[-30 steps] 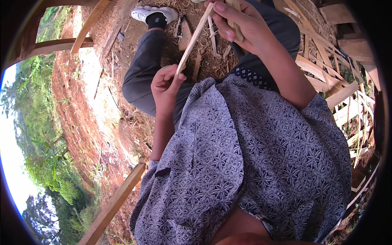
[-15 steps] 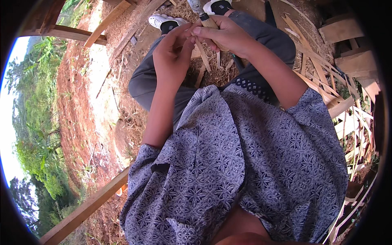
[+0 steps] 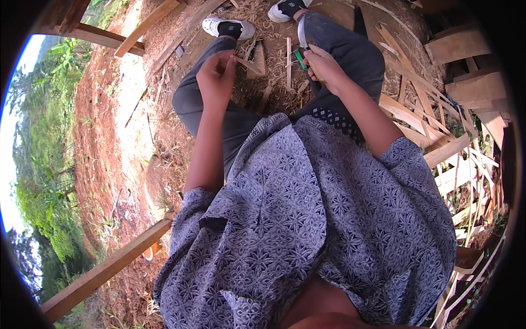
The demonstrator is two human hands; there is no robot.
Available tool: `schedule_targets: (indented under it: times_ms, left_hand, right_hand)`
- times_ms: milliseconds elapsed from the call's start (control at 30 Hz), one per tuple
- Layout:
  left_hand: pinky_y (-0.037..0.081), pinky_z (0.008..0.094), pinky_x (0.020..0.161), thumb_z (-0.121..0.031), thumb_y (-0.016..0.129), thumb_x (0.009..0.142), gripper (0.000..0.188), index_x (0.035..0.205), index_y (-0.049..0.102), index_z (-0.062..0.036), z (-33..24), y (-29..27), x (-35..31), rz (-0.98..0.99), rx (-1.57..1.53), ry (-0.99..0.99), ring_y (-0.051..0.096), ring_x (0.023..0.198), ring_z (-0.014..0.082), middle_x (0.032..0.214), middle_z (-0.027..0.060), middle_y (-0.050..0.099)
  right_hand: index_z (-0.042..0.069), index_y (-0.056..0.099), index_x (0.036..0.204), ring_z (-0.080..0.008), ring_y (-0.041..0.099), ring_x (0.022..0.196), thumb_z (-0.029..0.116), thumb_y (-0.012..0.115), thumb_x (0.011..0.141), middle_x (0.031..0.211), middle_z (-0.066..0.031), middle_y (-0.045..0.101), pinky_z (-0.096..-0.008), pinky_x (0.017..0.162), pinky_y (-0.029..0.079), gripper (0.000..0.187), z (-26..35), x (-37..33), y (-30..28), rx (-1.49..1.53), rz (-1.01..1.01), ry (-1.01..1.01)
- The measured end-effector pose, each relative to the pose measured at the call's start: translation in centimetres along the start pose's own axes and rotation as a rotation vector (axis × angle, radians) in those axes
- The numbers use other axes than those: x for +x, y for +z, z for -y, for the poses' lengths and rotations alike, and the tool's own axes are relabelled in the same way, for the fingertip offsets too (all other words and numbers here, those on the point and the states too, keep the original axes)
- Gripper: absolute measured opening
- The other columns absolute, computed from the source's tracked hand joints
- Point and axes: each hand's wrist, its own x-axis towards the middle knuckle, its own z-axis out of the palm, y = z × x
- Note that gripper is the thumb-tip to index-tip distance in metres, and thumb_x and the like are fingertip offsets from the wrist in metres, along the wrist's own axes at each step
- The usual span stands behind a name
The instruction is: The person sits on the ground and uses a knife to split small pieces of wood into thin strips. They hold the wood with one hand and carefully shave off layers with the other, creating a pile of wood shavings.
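Note:
Between the thumb and fingers of my left hand [image 3: 216,78], a short thin strip of wood [image 3: 248,65] is pinched, and it points away to the right. My right hand [image 3: 326,68] is closed around the handle of a knife, whose pale curved blade [image 3: 302,35] points away from me beside my right knee. A green object [image 3: 299,58] shows just left of that hand; I cannot tell whether it is part of the knife. The two hands are apart, each above one of my bent legs.
Wood shavings [image 3: 274,34] and a small wooden block [image 3: 259,59] lie on the ground between my shoes. Split strips [image 3: 422,107] and offcuts are heaped at the right, below stacked boards [image 3: 457,45]. A wooden rail [image 3: 109,271] crosses the lower left.
My hands have drawn apart, the left one moving left with the wood strip, the right one moving right and slightly nearer with the knife. The knife's blade now shows more fully.

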Motion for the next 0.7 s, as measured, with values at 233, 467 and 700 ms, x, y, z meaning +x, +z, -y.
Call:
schedule_targets:
  times_ms: [233, 467, 700]
  left_hand:
    - [0.056, 0.0292, 0.089, -0.013, 0.073, 0.095, 0.020, 0.110, 0.075, 0.0006, 3.9, 1.3, 0.2, -0.077, 0.132, -0.060, 0.075, 0.098, 0.0150, 0.108, 0.0118, 0.078]
    - [0.056, 0.0316, 0.078, -0.005, 0.072, 0.091, 0.016, 0.106, 0.077, 0.0002, 6.0, 2.8, -0.1, -0.139, 0.096, 0.074, 0.073, 0.082, 0.0205, 0.096, 0.0148, 0.075]
    - [0.058, 0.0319, 0.083, -0.009, 0.077, 0.091, 0.015, 0.101, 0.076, 0.0018, 5.6, 3.1, -0.1, -0.101, 0.134, 0.025, 0.076, 0.090, 0.0210, 0.100, 0.0137, 0.076]
  right_hand:
    - [0.008, 0.023, 0.165, -0.0106, 0.056, 0.071, 0.016, 0.051, 0.100, 0.099, -0.0043, 0.059, -0.0281, 0.063, 0.051, 0.071, -5.7, -1.8, 1.2, -0.094, -0.058, 0.057]
    - [0.008, 0.035, 0.161, -0.0100, 0.059, 0.075, 0.009, 0.054, 0.096, 0.127, -0.0060, 0.064, -0.0267, 0.068, 0.052, 0.068, -7.3, -1.5, 2.4, -0.297, -0.032, -0.038]
    - [0.003, 0.055, 0.144, -0.0316, 0.069, 0.111, 0.020, 0.060, 0.092, 0.126, -0.0206, 0.070, -0.0381, 0.094, 0.052, 0.055, -9.3, 0.4, 3.6, -0.472, -0.025, -0.200]
